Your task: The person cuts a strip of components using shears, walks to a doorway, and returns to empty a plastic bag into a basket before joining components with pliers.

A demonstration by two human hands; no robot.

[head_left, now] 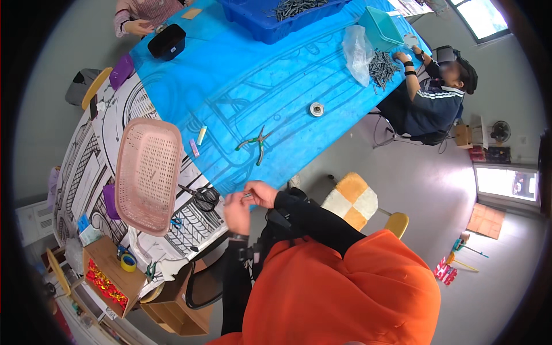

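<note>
My left hand [237,214] and my right hand [262,194] are together just off the near edge of the blue-covered table [299,138]. Both have their fingers pinched round something small and greyish between them, too small to name. Black-handled scissors [206,199] lie just left of my hands. Farther up the blue sheet rest green-handled pliers [256,144], their jaws spread. A pink perforated basket [148,172] stands on the patterned cover to the left. Beside it are a small pink stick-shaped thing [194,148] and a yellow one [202,135].
A blue tub [276,26] and a pile [382,70] of thin grey pieces are at the far side, near a teal bin [380,29]. A small round tin [317,109] sits mid-table. One person works at right, another far left. Cardboard boxes [115,270] stand lower left.
</note>
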